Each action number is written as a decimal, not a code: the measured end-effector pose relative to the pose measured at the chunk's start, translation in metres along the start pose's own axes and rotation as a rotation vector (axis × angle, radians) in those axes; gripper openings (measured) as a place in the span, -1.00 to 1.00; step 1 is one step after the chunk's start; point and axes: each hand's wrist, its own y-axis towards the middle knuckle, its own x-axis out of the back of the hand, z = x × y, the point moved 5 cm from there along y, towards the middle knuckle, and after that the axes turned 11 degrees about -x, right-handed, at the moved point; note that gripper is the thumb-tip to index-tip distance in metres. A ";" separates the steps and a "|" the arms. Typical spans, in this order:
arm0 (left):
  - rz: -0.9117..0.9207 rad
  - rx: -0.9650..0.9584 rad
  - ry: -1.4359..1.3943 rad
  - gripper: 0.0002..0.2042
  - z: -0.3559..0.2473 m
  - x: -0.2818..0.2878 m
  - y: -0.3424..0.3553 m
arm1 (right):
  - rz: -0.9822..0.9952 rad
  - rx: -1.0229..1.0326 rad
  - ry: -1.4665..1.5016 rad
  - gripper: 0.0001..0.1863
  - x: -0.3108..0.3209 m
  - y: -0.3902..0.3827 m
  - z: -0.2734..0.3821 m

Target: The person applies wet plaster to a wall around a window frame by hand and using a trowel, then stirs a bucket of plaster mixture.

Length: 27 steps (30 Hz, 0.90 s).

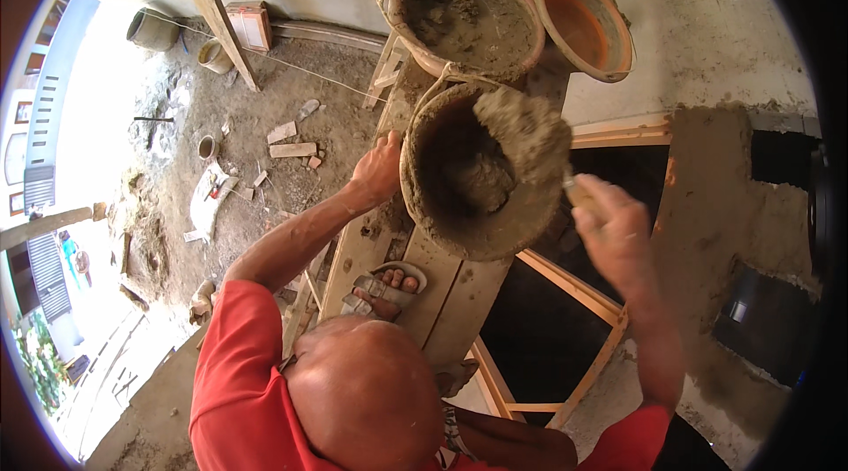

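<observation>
My right hand [614, 228] is closed round the handle of a trowel [579, 195], held over the right rim of a bucket [413, 206]. A heap of wet grey mortar [526, 131] covers the trowel's blade, so its shape is hidden. More mortar [481, 181] clings inside the bucket and lies at its bottom. At the bucket's left side, my left hand [378, 170] grips the rim; some of its fingers are hidden. Right behind this bucket is a wider tub [539, 34] well filled with mortar.
An orange-brown basin [624, 25] sits beyond, at the right. Everything rests on a plank scaffold [442, 281], where my sandalled foot [393, 287] also stands. To the right are wooden frames [565, 272] with dark openings and a mortared wall [702, 197]. Rubble and wood scraps [293, 150] lie on the ground below left.
</observation>
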 end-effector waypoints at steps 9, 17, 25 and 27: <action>-0.031 -0.075 -0.007 -0.58 -0.032 0.044 -0.015 | -0.177 0.138 -0.196 -0.60 -0.024 -0.024 0.002; -0.245 0.315 -1.154 -0.37 -0.042 0.090 -0.037 | -0.104 -0.409 0.376 -0.58 -0.038 -0.072 -0.057; 0.159 0.441 -1.217 -0.65 -0.090 0.082 -0.012 | -0.069 -0.758 0.504 -0.60 -0.049 -0.145 -0.105; -0.054 0.497 -1.115 -0.73 -0.117 0.077 -0.019 | -0.046 -0.854 0.497 -0.63 -0.047 -0.172 -0.121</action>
